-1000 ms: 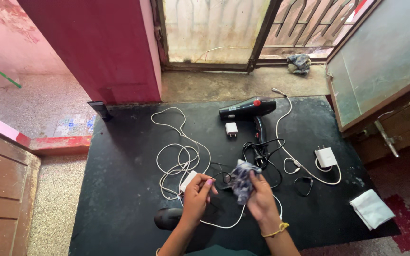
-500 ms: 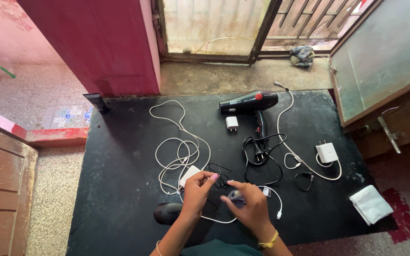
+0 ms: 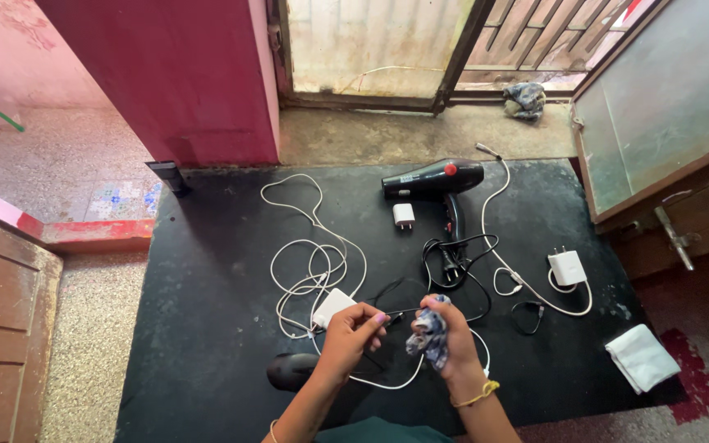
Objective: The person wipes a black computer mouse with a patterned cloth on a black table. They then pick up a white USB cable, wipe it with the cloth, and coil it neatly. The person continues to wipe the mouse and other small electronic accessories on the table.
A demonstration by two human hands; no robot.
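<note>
Left hand (image 3: 353,328) pinches thin black cable (image 3: 400,312); right hand (image 3: 445,336) grips patterned cloth (image 3: 427,332); mat (image 3: 207,287) left side bare.

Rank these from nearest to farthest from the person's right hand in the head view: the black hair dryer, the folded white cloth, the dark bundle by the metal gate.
From the right hand:
1. Black hair dryer, straight ahead on the mat.
2. Folded white cloth, far right at the mat's edge; close to the dryer in distance.
3. Dark bundle, beyond the mat by the gate.
</note>
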